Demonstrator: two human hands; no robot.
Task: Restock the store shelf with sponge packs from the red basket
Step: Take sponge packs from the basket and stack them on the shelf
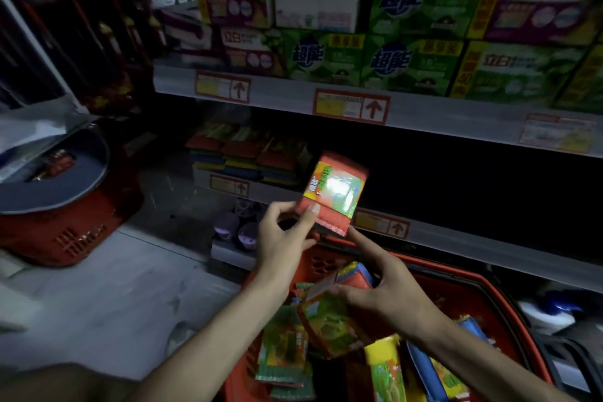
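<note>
A person's left hand [287, 238] pinches a sponge pack [332, 192] by its lower edge, holding it up before the dark shelf [456, 238] just beyond the fingers. The right hand [388, 290], close beside and below, grips a second pack [326, 320] over the red basket [489, 284], forefinger stretched toward the first pack's corner. Under both hands the basket holds a loose heap of glossy-wrapped packs. Up and left of the left hand, stacked packs [248, 157] sit on the shelf. The packs look light and squashy, their film probably slippery; an edge pinch should serve.
</note>
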